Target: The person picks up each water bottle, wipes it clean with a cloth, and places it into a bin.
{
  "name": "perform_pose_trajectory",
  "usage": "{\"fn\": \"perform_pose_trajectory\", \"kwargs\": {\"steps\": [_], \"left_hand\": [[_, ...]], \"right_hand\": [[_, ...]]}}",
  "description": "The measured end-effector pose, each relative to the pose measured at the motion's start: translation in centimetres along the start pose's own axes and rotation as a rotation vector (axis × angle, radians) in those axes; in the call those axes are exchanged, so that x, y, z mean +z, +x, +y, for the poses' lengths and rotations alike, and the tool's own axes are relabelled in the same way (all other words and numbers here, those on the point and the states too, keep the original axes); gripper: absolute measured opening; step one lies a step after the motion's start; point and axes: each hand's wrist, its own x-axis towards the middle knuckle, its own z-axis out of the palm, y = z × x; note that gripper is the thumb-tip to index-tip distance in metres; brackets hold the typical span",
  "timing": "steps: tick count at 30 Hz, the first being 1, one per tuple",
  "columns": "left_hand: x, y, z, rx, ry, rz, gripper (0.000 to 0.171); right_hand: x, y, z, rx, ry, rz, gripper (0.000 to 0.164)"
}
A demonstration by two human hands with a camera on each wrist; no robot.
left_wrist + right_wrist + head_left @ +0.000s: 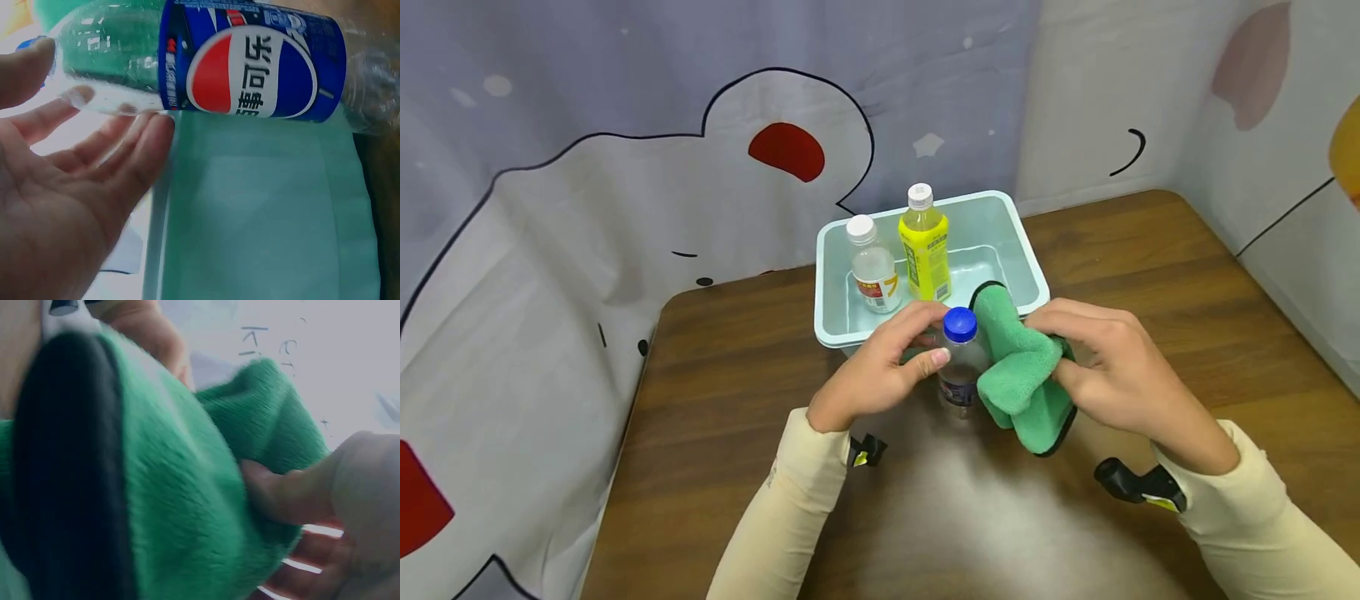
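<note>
A clear plastic Pepsi bottle [958, 392] with a blue cap [960, 324] stands on the table in front of the light blue basin. My left hand [891, 367] holds it near the neck, thumb on the near side and fingers behind. In the left wrist view, its blue label [256, 62] shows and the bottle looks see-through. My right hand [1108, 362] grips a green cloth [1018, 375] with dark edging, bunched close against the bottle's right side. In the right wrist view, the thumb [281, 494] presses into the cloth's folds.
Behind the bottle, the light blue basin [1033, 258] holds a white-capped clear bottle [875, 271] and a yellow-green drink bottle [927, 254]. The wooden table [722, 400] meets a printed curtain [625, 192] at the back and sides.
</note>
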Motion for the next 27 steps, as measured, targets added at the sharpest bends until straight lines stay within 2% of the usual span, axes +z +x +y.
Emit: {"fn": "perform_pose_trajectory", "kwargs": {"steps": [2,5,8,13,16,20,22,24,27], "left_hand": [[0.1,-0.2,0.2,0.006,0.055,0.007,0.043],[0.4,-0.5,0.9,-0.023,0.124,0.028,0.05],[0.8,-0.5,1.3,-0.029,0.195,0.068,0.056],[1.1,-0.4,1.3,0.017,0.26,0.12,0.055],[1.3,-0.6,1.3,0.022,0.222,0.115,0.056],[1.7,-0.6,1.3,0.011,0.148,0.101,0.058],[1.8,-0.6,1.3,-0.007,0.103,0.09,0.057],[1.7,-0.5,1.3,-0.032,0.034,0.075,0.053],[1.5,-0.6,1.1,-0.077,-0.065,0.059,0.048]], "right_hand": [[0.6,0.3,-0.2,-0.027,0.036,0.041,0.049],[1.4,0.9,-0.2,-0.04,0.035,0.039,0.047],[1.9,1.3,0.2,-0.033,-0.017,-0.015,0.048],[3.2,0.7,1.8,0.019,-0.098,-0.1,0.05],[4.9,-0.3,3.5,0.088,-0.165,-0.168,0.042],[7.4,-1.7,5.6,0.25,-0.221,-0.339,0.032],[8.1,-2.1,6.1,0.298,-0.233,-0.397,0.031],[8.3,-2.2,6.3,0.302,-0.235,-0.428,0.03],[7.8,-2.1,6.1,0.254,-0.239,-0.439,0.03]]}}
